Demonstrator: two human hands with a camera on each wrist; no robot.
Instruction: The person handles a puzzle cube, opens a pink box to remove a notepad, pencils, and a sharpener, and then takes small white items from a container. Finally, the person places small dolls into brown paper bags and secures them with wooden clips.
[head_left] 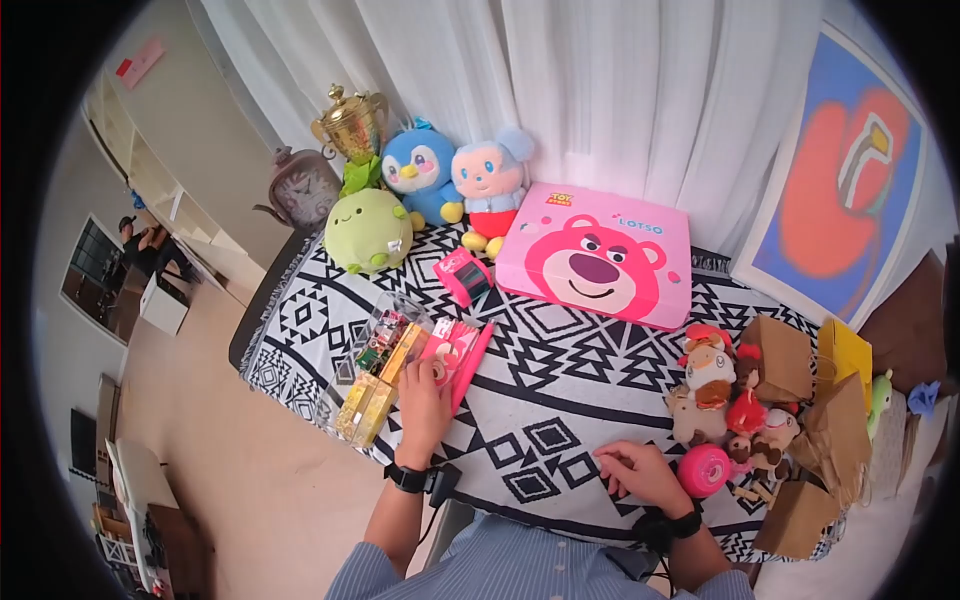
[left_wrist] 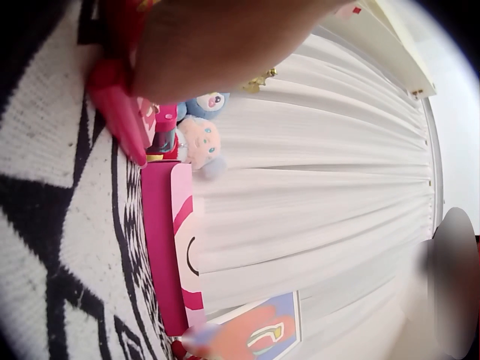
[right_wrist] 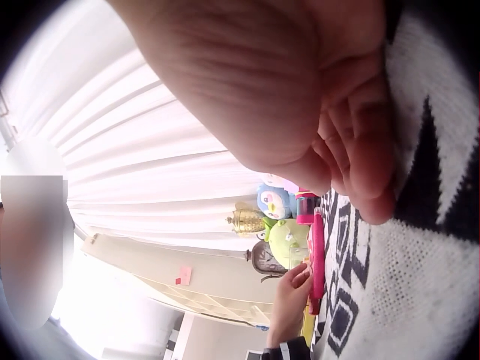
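Note:
My left hand (head_left: pixel 425 405) lies over the pink packet (head_left: pixel 462 352), its fingers touching the packet near the clear tray's edge. Inside the clear tray (head_left: pixel 335 385) are yellow patterned boxes (head_left: pixel 366 408) and small red and green items (head_left: pixel 385 345). In the right wrist view the left hand (right_wrist: pixel 291 300) shows loosely bent fingers beside the pink packet (right_wrist: pixel 318 255). My right hand (head_left: pixel 640 472) rests on the patterned cloth, fingers relaxed and holding nothing. Just right of it stands a round pink object (head_left: pixel 704 471).
Plush toys (head_left: pixel 368 230), a gold trophy cup (head_left: pixel 352 122) and a clock (head_left: pixel 303 188) line the back left. A pink bear box (head_left: pixel 600 255) leans behind a pink tape-like item (head_left: pixel 463 277). Small plush toys (head_left: pixel 708 365) and paper bags (head_left: pixel 785 360) crowd the right.

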